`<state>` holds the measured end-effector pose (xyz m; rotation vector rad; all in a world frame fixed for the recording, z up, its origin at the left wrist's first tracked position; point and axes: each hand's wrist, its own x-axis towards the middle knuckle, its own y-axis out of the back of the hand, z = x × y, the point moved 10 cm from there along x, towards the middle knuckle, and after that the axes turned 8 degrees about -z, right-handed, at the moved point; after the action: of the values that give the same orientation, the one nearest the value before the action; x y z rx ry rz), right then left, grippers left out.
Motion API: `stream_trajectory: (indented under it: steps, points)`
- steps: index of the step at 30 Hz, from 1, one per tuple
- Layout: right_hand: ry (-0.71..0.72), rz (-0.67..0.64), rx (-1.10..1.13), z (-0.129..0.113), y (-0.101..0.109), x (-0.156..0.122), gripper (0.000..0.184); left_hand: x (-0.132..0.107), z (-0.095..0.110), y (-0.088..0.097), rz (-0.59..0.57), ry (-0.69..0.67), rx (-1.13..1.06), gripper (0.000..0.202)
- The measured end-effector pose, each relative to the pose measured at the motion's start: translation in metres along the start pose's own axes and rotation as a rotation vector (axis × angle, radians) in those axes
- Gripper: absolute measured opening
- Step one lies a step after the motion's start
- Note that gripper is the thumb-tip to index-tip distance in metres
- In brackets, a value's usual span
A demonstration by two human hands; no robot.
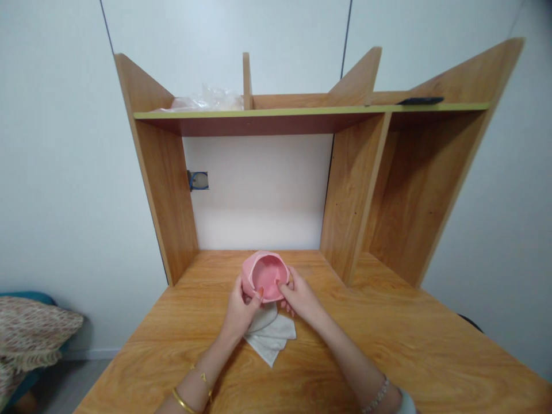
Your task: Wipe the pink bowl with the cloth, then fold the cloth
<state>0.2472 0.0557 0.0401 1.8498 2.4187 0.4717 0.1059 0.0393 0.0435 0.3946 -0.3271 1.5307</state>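
A pink bowl-like pot (pixel 268 272) with a faceted outside and a round opening is tilted so that its inside faces me. My left hand (pixel 242 307) grips its lower left side, the thumb at the rim. On the right side, my right hand (pixel 301 296) is closed around the rim with the thumb inside the opening. Below the pot, a light grey cloth (pixel 271 333) lies crumpled on the wooden desk (pixel 207 333). The fingers behind the pot are partly hidden.
A wooden shelf unit (pixel 259 114) rises at the back of the desk, with a clear plastic bag (pixel 207 100) and a dark flat object (pixel 420 100) on top. An uncovered wall socket box (pixel 199 180) shows at the back. A patterned cushion (pixel 37 330) sits at far left.
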Motion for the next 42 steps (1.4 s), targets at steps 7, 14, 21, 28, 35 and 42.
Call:
stream_trajectory:
  steps: [7,14,21,28,35,42]
  points:
    - [0.011,0.183,-0.143,-0.005,0.049,-0.003,0.054,-0.006,0.015,-0.025,-0.241,-0.123,0.330,0.048]
    - [-0.204,0.338,-0.596,0.021,0.136,-0.005,0.055,-0.001,0.026,-0.011,-0.178,-0.276,0.664,0.036]
    - [-0.303,0.404,-0.783,0.049,0.179,-0.013,0.054,-0.001,0.022,-0.014,-0.190,-0.302,0.769,0.027]
    - [-0.323,0.385,-0.812,0.064,0.183,-0.014,0.051,-0.001,0.020,-0.014,-0.189,-0.298,0.780,0.023]
    - [-0.350,0.395,-0.835,0.072,0.188,-0.015,0.052,0.000,0.019,-0.014,-0.189,-0.301,0.790,0.023]
    - [-0.382,0.384,-0.837,0.078,0.188,-0.014,0.049,-0.001,0.019,-0.016,-0.191,-0.305,0.796,0.022]
